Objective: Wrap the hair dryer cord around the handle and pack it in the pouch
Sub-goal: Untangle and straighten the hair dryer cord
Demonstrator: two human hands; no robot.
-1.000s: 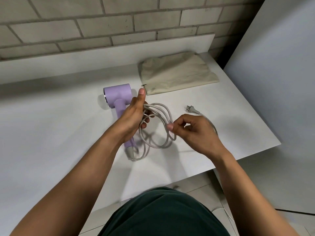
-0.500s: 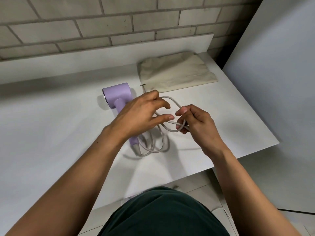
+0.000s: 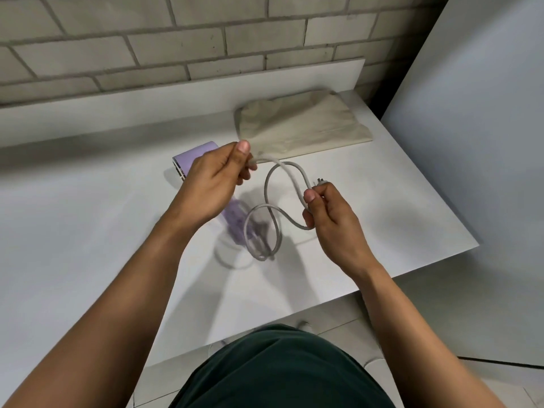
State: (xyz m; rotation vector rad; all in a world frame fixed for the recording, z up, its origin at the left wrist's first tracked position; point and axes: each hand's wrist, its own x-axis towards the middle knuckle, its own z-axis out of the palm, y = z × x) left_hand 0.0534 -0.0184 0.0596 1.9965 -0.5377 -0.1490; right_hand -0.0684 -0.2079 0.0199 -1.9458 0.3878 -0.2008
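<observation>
Nearest to you is your dark green garment (image 3: 279, 369). Both bare forearms reach out from it over the white table (image 3: 88, 231).

Past the table's near edge, the low loops of the grey cord (image 3: 266, 189) bunch beside the base of the handle (image 3: 235, 222). The handle is lilac and blurred, so you cannot tell whether it rests on the surface.

A little farther and to the right, your right hand (image 3: 329, 213) grips the cord just short of its end. The fingers are curled round it and the thumb is pressed on top. The plug (image 3: 321, 181) pokes out on the far side of that fist.

From there the cord arcs up and left, crosses itself once, and runs to your left hand (image 3: 212, 184). That hand is held above the table and pinches the cord between thumb and fingertips, with the other fingers curled under.

The head of the hair dryer (image 3: 194, 156) shows just left of that hand and partly behind it, facing left.

Farther right, the beige pouch (image 3: 300, 125) lies flat on the table, apart from the dryer. Its near edge is just beyond your left thumb.

Behind everything, a white upstand (image 3: 147, 104) runs along the back of the table. A pale brick wall (image 3: 176, 39) rises above it, and a plain white panel (image 3: 471, 113) fills the far right.
</observation>
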